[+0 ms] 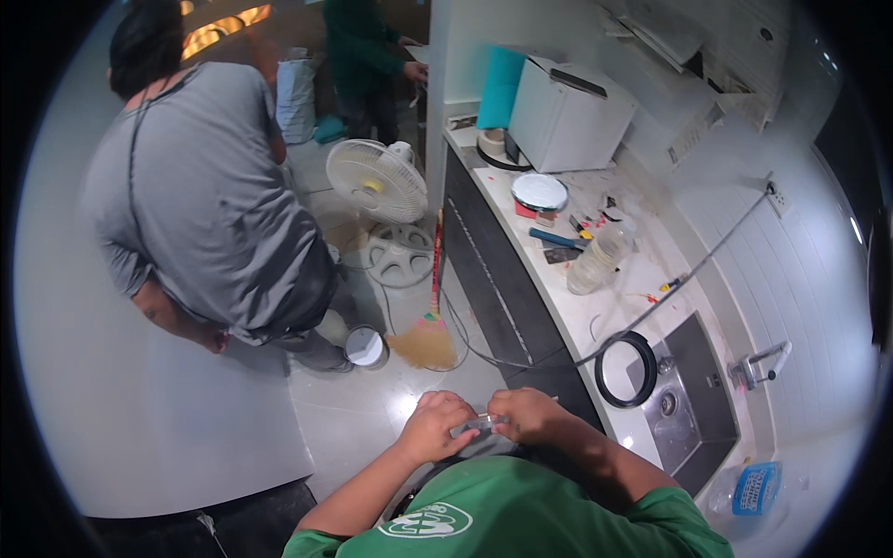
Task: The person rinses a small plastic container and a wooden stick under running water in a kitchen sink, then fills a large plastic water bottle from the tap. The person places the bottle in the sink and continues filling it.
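Observation:
Close in front of my green shirt, both hands come together at waist height. A small flat, shiny greyish piece spans the gap between them; its kind is too small to make out. My left hand is closed on its left end, fingers curled over the top. At the other end my right hand is closed too, its thumb and fingertips pinching the piece. A thin light-coloured tip shows beside the right knuckles. Beyond my hands are a straw broom and a white-lidded bucket on the tiled floor.
At right, a white counter holds a clear bottle, a lidded tub, scattered tools, a black ring and a sink. A cable crosses it. A fan stands ahead. A person in grey is close left; another works beyond.

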A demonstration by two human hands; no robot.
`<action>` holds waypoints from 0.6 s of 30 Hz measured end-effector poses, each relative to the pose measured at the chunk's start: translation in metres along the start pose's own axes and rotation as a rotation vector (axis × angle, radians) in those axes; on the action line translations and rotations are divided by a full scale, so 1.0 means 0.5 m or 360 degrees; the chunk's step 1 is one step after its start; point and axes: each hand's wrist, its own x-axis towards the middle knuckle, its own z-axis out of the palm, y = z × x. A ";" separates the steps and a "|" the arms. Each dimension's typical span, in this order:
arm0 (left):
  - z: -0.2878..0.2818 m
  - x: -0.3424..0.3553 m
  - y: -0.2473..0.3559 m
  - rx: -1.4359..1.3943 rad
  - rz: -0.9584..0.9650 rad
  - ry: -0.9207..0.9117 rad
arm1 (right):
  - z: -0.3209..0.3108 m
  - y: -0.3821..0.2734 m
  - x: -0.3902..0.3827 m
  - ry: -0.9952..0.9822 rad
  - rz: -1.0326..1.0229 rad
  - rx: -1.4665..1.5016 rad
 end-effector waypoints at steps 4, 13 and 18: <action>-0.001 -0.041 -0.023 -0.0012 -0.0124 0.0008 | 0.008 -0.015 0.036 -0.0107 -0.0067 -0.0011; -0.020 -0.068 -0.044 -0.0036 -0.0184 0.0016 | 0.001 -0.039 0.074 -0.0230 -0.0130 -0.0179; -0.031 -0.088 -0.052 -0.0014 -0.0256 -0.0070 | -0.021 -0.068 0.048 0.0160 -0.0269 -0.0186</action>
